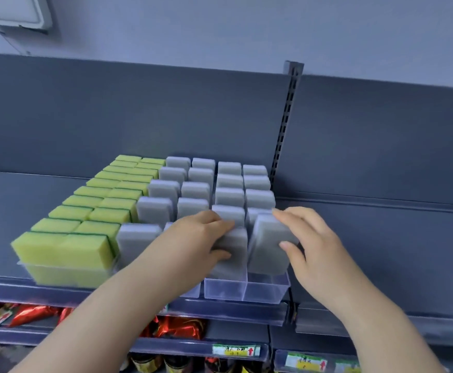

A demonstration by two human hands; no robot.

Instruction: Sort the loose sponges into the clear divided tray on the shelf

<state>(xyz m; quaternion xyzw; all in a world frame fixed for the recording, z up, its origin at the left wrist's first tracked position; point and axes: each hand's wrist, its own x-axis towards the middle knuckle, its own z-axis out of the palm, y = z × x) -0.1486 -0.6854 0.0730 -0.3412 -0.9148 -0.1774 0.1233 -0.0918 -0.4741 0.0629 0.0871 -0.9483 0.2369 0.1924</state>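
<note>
- Clear divided plastic tray (263,290) sits at the front edge of the grey metal shelf (381,238), nearly full: yellow-green sponges (66,249) in the left lanes, grey ones behind.
- Left hand (201,238), grip clamped on a grey rectangular sponge (232,251), seating it in a front slot.
- Right hand (311,249), grip clamped on a second grey sponge (269,243), tilted at the tray's front right corner.
- Step: final placements. Next: stand both upright, push down, let go.

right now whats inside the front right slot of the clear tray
The grey sponge held by the right hand stands tilted in the clear tray, its upper part sticking out. The slot floor beneath looks bare; behind it, another grey sponge is mostly hidden.
</note>
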